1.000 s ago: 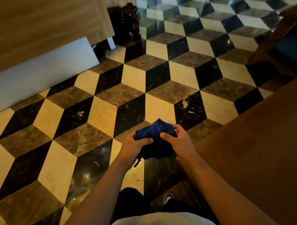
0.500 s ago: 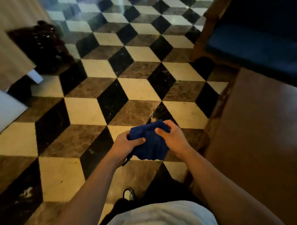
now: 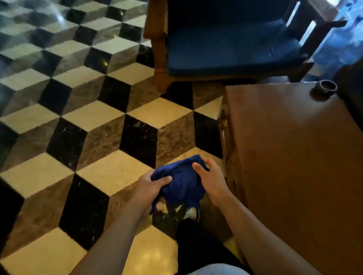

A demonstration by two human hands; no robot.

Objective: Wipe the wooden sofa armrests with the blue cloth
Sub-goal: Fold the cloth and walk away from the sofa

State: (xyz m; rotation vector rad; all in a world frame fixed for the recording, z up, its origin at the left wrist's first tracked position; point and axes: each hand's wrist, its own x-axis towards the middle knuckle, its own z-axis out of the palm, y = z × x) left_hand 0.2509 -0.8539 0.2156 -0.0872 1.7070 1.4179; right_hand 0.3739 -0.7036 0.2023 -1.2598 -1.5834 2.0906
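While both hands close on it from opposite sides, the blue cloth (image 3: pixel 182 183) sits bunched in a loose wad in mid-air, low in the middle of the view and above the floor (image 3: pixel 107 118). The left hand (image 3: pixel 149 188) has its fingers curled under the wad's left end, with the thumb pressed on top. The right hand (image 3: pixel 211 183) pinches the far right corner, thumb on the upper face and fingers wrapped around behind; neither hand is open more than the thickness of the gathered fabric. The wad runs longer from left to right than from near to far, slightly raised at its far right corner, and a short tail of fabric hangs from its near left end beside the left wrist.

Just right of the right hand runs the near left edge of a brown wooden table (image 3: pixel 298 172), close to the forearm but apart from it. A small dark round dish (image 3: pixel 324 87) stands near the table's far right corner. Farther off, beyond a stretch of bare checkered tiles, stands the wooden sofa (image 3: pixel 227 44) with its dark blue cushion; its left armrest (image 3: pixel 158 23) faces the open floor, and the right armrest (image 3: pixel 316 20) lies by the far right edge of the view. Left of the hands the tiled floor is open.

Below the cloth a shoe (image 3: pixel 192 212) shows on the tiles.
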